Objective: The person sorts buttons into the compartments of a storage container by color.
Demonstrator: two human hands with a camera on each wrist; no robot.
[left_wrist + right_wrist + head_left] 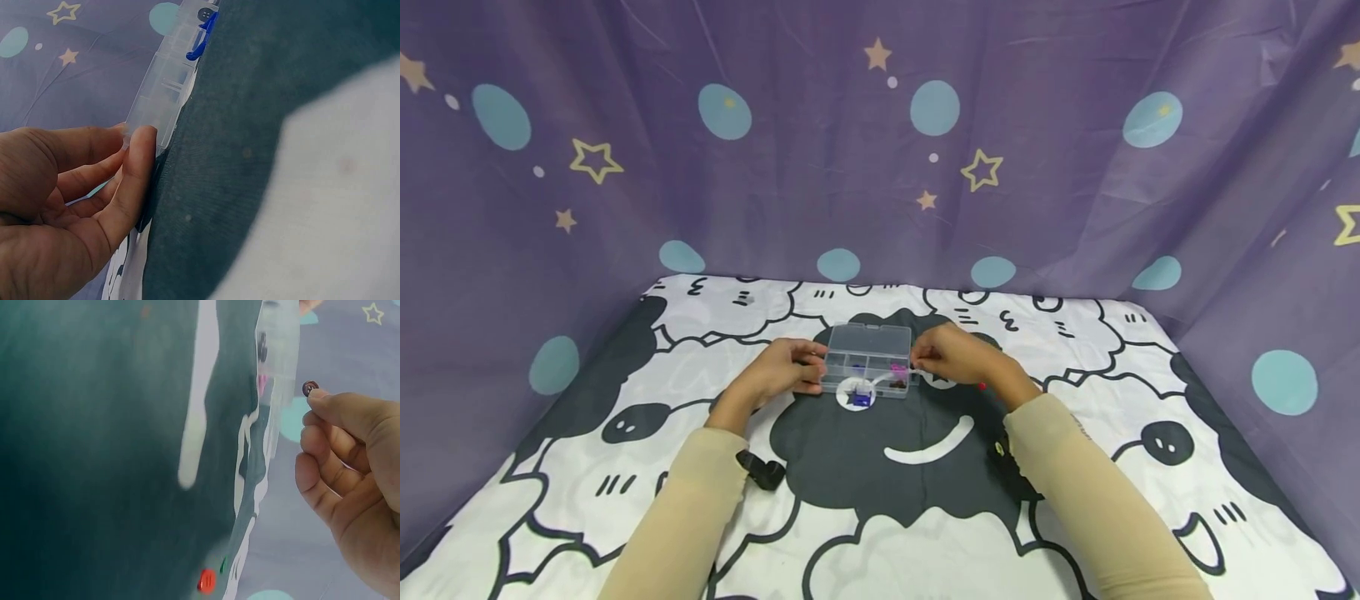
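A clear plastic compartment box (870,340) lies on the dark part of the cloth with its lid raised. My left hand (782,371) holds the box's left end, pinching its corner between thumb and finger in the left wrist view. At the box's right side, my right hand (955,354) pinches a small brown button (310,387). Within the compartments show a pink piece (898,372) and other small dark bits. A blue piece (203,39) and a dark button (205,14) appear at the box's front side in the left wrist view.
A red button (207,582) lies on the cloth to the right of the box, with a small green piece (223,565) beside it. The cloth (820,533) has a cartoon print. Behind it hangs a purple curtain (820,167). A black device (762,471) sits by the left sleeve.
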